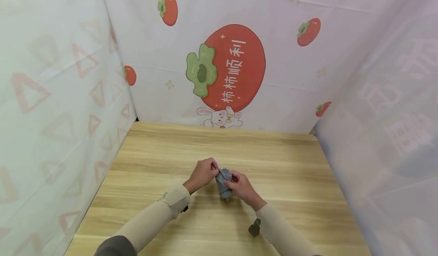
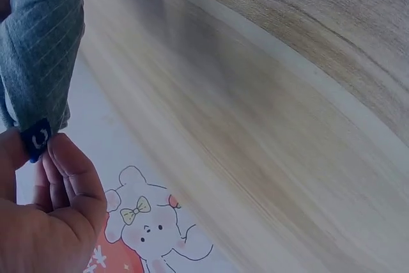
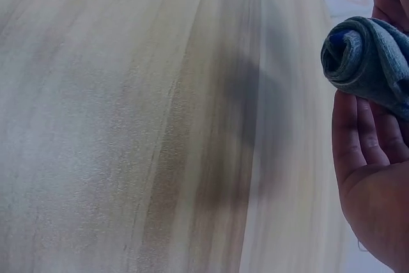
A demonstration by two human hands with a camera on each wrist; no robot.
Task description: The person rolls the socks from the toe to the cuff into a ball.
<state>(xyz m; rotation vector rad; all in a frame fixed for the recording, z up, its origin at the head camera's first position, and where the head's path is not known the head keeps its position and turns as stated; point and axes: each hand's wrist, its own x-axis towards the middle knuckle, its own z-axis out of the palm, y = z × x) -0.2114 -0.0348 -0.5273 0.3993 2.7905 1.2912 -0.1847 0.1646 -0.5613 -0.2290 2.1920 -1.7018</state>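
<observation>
Both hands are up off the wooden table (image 1: 273, 161), working a rolled grey sock (image 1: 223, 185) between them. The left hand (image 1: 202, 174) pinches the sock's edge, thumb and fingers (image 2: 73, 174) closed on the hem right by a small blue tag (image 2: 35, 140). The right hand (image 1: 242, 187) cradles the roll from the other side, fingers (image 3: 364, 139) lying fairly straight beneath it, thumb not clear in any view.

To do this well, the person would want to keep the roll tight in the right hand and draw the hem evenly with the left, so the bundle doesn't spring loose or twist. A firm pinch near the tag looks like the right spot.

The sock sits between the two hands, just above the tabletop: its spiral end shows at the right fingertips in the right wrist view, its striped body hanging above the left fingertips in the left wrist view. Printed cloth screens (image 1: 291, 77) stand behind.
</observation>
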